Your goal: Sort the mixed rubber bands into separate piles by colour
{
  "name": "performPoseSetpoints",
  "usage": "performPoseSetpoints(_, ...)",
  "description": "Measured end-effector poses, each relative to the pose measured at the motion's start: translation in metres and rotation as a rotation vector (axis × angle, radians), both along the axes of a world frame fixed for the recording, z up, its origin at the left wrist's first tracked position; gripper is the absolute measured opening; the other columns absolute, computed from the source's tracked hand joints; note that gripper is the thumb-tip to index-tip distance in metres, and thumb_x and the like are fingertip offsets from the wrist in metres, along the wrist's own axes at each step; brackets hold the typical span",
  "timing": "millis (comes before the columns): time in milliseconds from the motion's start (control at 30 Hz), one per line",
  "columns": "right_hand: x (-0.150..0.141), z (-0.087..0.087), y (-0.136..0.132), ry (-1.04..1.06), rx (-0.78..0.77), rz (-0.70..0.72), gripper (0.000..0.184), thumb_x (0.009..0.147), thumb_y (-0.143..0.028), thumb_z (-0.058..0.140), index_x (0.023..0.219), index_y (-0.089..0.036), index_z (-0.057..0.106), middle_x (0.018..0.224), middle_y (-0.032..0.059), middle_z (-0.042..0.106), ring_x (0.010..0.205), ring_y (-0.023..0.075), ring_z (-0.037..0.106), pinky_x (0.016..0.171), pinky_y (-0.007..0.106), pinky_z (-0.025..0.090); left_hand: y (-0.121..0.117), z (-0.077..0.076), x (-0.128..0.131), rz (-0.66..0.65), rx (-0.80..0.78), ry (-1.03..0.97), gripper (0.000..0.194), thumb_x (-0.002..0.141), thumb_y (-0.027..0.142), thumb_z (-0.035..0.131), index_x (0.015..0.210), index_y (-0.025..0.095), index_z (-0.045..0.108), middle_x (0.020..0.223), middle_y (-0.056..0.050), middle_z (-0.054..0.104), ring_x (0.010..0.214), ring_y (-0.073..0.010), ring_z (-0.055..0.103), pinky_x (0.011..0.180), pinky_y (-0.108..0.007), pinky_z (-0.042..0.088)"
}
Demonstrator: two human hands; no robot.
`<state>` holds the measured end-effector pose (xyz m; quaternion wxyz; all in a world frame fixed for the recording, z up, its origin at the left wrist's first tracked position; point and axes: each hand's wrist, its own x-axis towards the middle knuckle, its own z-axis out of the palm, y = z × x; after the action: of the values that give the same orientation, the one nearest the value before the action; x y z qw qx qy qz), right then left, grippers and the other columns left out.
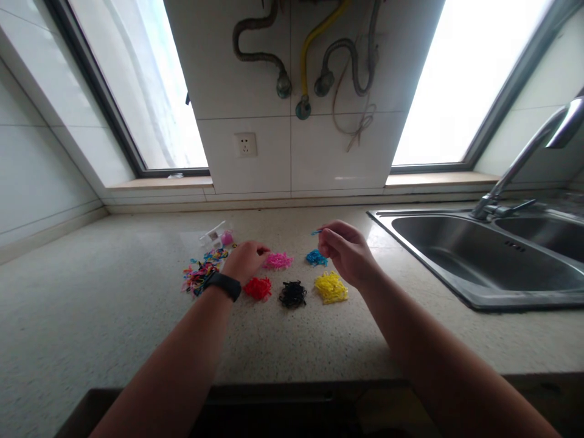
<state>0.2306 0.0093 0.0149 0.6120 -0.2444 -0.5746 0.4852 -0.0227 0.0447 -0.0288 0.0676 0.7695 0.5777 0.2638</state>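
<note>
My right hand (344, 250) pinches a small blue rubber band (316, 232) between thumb and fingertips, raised just above a pile of blue bands (316, 258). My left hand (246, 260), a dark band on its wrist, is low over the counter with its fingers curled together by the pink pile (278, 261); whatever it may hold is hidden. Left of it spreads a mixed heap of multicoloured bands (197, 277), partly covered by the hand and wrist. Nearer to me lie a red pile (258, 288), a black pile (292, 294) and a yellow pile (331, 287).
Behind the mixed heap are a clear plastic container (212, 236) and a round pink object (227, 237). A steel sink (424, 267) with a faucet (515, 164) is set into the speckled counter (114, 304) at right. The tiled wall carries pipes and a socket (246, 145).
</note>
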Motion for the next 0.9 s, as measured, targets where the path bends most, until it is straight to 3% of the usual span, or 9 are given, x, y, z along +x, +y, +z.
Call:
performPoseSetpoints(200, 0.001, 0.004, -0.003, 0.094, -0.008, 0.043, 0.019, 0.076, -0.040, 0.079, 0.080, -0.024, 0.070, 0.060, -0.0042, 0.055, 0.052, 0.0090, 0.044, 0.048, 0.026, 0.035, -0.002, 0.003, 0.000, 0.028, 0.006, 0.006, 0.028, 0.089, 0.033, 0.060, 0.103, 0.019, 0.079, 0.102, -0.009, 0.079, 0.098, -0.0242, 0.073, 0.089, -0.032, 0.052)
performPoseSetpoints(367, 0.005, 0.001, 0.003, -0.014, 0.014, -0.029, 0.020, 0.078, -0.041, 0.077, 0.082, -0.023, 0.070, 0.061, -0.0036, 0.057, 0.052, 0.0093, 0.046, 0.048, 0.026, 0.034, -0.003, 0.005, 0.000, 0.011, 0.019, 0.005, 0.028, 0.089, 0.033, 0.060, 0.102, 0.018, 0.080, 0.101, -0.009, 0.079, 0.097, -0.0246, 0.073, 0.089, -0.032, 0.052)
performPoseSetpoints(567, 0.027, -0.016, 0.031, -0.435, 0.073, -0.267, 0.022, 0.081, -0.041, 0.071, 0.085, -0.019, 0.070, 0.065, -0.0001, 0.064, 0.056, 0.0117, 0.050, 0.053, 0.027, 0.041, -0.003, 0.004, 0.000, 0.032, 0.032, -0.028, 0.028, 0.089, 0.030, 0.059, 0.101, 0.017, 0.080, 0.099, -0.010, 0.079, 0.094, -0.0240, 0.073, 0.088, -0.031, 0.052)
performPoseSetpoints(733, 0.048, -0.046, 0.055, -1.008, 0.097, -0.450, 0.019, 0.085, -0.036, 0.064, 0.086, -0.021, 0.076, 0.072, 0.0037, 0.070, 0.063, 0.0156, 0.058, 0.059, 0.029, 0.040, -0.006, 0.004, -0.001, 0.043, 0.030, -0.038, 0.028, 0.090, 0.031, 0.059, 0.102, 0.017, 0.080, 0.099, -0.009, 0.079, 0.095, -0.0235, 0.073, 0.087, -0.030, 0.052)
performPoseSetpoints(900, 0.053, -0.062, 0.063, -1.099, 0.049, -0.450, 0.015, 0.081, -0.034, 0.068, 0.083, -0.023, 0.079, 0.073, 0.0057, 0.073, 0.066, 0.0185, 0.062, 0.060, 0.030, 0.040, -0.006, 0.003, -0.003, 0.029, 0.008, -0.063, 0.029, 0.091, 0.033, 0.058, 0.103, 0.017, 0.079, 0.100, -0.010, 0.079, 0.096, -0.0243, 0.073, 0.089, -0.031, 0.052)
